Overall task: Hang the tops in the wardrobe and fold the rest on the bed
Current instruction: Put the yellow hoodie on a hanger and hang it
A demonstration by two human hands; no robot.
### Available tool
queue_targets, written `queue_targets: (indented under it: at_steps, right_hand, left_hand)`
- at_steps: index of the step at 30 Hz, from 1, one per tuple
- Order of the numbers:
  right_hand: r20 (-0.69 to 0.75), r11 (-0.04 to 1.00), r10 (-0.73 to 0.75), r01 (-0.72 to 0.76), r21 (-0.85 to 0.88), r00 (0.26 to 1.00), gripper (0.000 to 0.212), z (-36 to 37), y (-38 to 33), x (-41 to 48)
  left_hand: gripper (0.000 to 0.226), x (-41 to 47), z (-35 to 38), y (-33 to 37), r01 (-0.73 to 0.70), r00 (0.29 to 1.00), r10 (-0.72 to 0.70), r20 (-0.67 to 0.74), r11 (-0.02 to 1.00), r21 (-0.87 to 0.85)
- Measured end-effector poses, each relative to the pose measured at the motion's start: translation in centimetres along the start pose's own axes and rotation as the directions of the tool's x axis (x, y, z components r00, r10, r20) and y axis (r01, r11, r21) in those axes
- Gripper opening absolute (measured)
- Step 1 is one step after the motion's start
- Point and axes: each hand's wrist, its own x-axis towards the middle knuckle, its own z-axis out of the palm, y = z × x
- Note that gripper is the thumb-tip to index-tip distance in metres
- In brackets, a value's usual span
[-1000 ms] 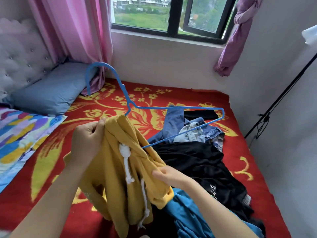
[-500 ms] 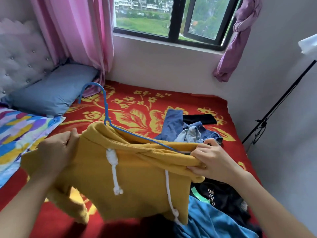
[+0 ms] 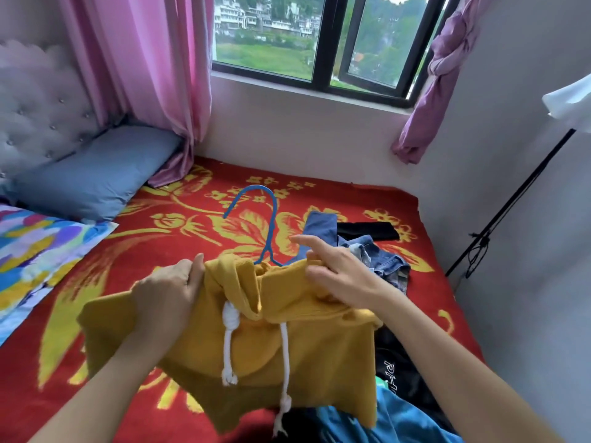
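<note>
A: Two hands on the yellow hoodie [image 3: 256, 330]?
B: Yes, above the bed [image 3: 192, 251]: left hand [image 3: 166, 295] grips one shoulder, right hand [image 3: 339, 270] rests spread-fingered on the other; blue hanger [image 3: 271, 228] pokes out the neck.

Ahead of me a window [image 3: 319, 43] lets in daylight, with a pink curtain [image 3: 144, 75] at its left and a knotted purple curtain [image 3: 431, 78] at its right. The bed [image 3: 319, 199] has a red flowered blanket, with a tufted headboard [image 3: 38, 107] and blue pillow [image 3: 92, 167] far left. A black stand [image 3: 511, 203] slants across the grey right wall [image 3: 527, 298].
</note>
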Motion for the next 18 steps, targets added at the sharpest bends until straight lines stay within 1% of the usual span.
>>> queue_targets:
  at_steps: [1,2,3,4,5,7,9,11,12,14,16,17,18]
  right_hand:
    - [0.021,0.998,0.052,-0.053,0.028,0.998,0.067,-0.4,-0.1,0.5]
    - [0.042,0.997,0.083,-0.083,-0.004,0.996,0.068,-0.5,-0.2,1.1]
    - [0.075,0.992,0.092,-0.085,-0.092,0.993,0.061,-0.4,-0.5,1.5]
    - [0.114,0.978,0.075,-0.051,-0.200,0.991,0.051,-0.1,-0.6,1.9]
    - [0.163,0.956,0.064,-0.013,-0.294,0.985,0.048,0.2,-1.0,2.3]
    - [0.249,0.907,0.095,0.019,-0.421,0.964,0.050,0.4,-1.4,2.7]
    - [0.280,0.861,0.148,0.016,-0.508,0.948,0.049,-0.2,-1.2,2.6]
    - [0.238,0.811,0.201,-0.025,-0.584,0.950,0.048,-1.5,-0.3,2.2]
    - [0.189,0.804,0.227,-0.074,-0.590,0.955,0.049,-2.4,0.3,1.9]
    - [0.104,0.815,0.225,-0.129,-0.565,0.969,0.050,-3.8,1.3,1.5]
    - [0.046,0.814,0.145,-0.093,-0.573,0.988,0.051,-4.1,1.6,1.5]
    - [0.006,0.831,0.106,-0.085,-0.550,0.994,0.051,-3.9,1.7,1.5]
    - [-0.042,0.866,0.079,-0.089,-0.492,0.996,0.052,-3.6,1.9,1.6]
  left_hand:
    - [0.062,0.0,-0.2,0.2,0.000,1.000,0.000,0.010,1.000,-0.008]
    - [0.060,0.3,-0.4,0.5,0.001,1.000,-0.001,0.016,1.000,-0.015]
    - [0.058,0.6,-0.7,0.9,0.011,1.000,-0.011,0.019,1.000,-0.029]
    - [0.056,1.1,-0.9,1.2,0.033,0.999,-0.032,0.023,0.998,-0.048]
    - [0.055,1.4,-1.0,1.4,0.057,0.998,-0.055,0.030,0.996,-0.069]
    - [0.057,1.9,-1.1,1.5,0.084,0.995,-0.078,0.058,0.989,-0.123]
    - [0.061,2.1,-1.8,0.7,0.150,0.987,-0.135,0.091,0.970,-0.190]
    - [0.066,2.6,-3.2,-1.3,0.243,0.969,-0.227,0.093,0.940,-0.239]
    - [0.069,2.7,-4.0,-2.5,0.251,0.968,-0.240,0.074,0.937,-0.242]
    - [0.074,3.0,-5.2,-3.6,0.208,0.978,-0.196,0.072,0.949,-0.238]
    - [0.077,2.9,-5.3,-3.7,0.137,0.989,-0.117,0.095,0.961,-0.240]
    - [0.077,3.0,-5.1,-3.5,0.113,0.990,-0.090,0.104,0.965,-0.235]
    - [0.077,3.4,-4.8,-3.5,0.079,0.993,-0.059,0.101,0.974,-0.212]
